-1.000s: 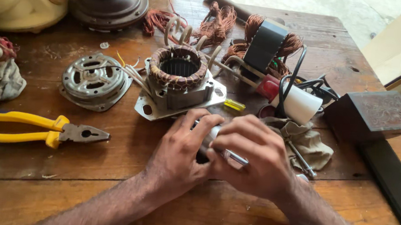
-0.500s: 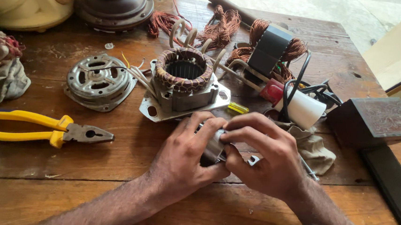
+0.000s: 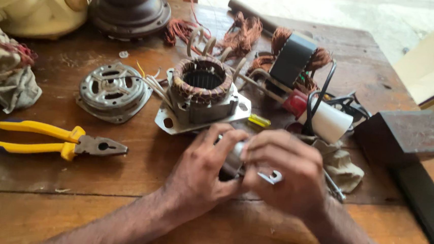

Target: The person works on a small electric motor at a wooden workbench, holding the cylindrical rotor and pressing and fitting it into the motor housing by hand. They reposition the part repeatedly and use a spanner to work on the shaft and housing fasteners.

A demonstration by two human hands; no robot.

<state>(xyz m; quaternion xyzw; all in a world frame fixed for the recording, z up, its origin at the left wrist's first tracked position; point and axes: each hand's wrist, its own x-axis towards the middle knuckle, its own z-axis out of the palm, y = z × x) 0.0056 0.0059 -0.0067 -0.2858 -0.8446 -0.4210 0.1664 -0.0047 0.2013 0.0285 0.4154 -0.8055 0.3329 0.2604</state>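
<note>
Metal part point(image 3: 234, 159): we clasp it between both hands, just in front of the stator point(image 3: 201, 93).
Left hand point(image 3: 201, 169): fingers wrapped on it.
Right hand point(image 3: 284, 175): closed over it.
Pliers point(image 3: 55, 140): well left on the table point(image 3: 44, 186).

My left hand point(image 3: 201, 169) and right hand point(image 3: 287, 175) hide most of the small grey metal cylinder point(image 3: 234, 159); beside it, the black slab point(image 3: 425, 203) runs off-frame.

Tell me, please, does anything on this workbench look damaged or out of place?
Yes: loose, frayed copper winding wire lies tangled at the table's far side, behind the motor stator. The stator's end cover lies detached to its left.
</note>
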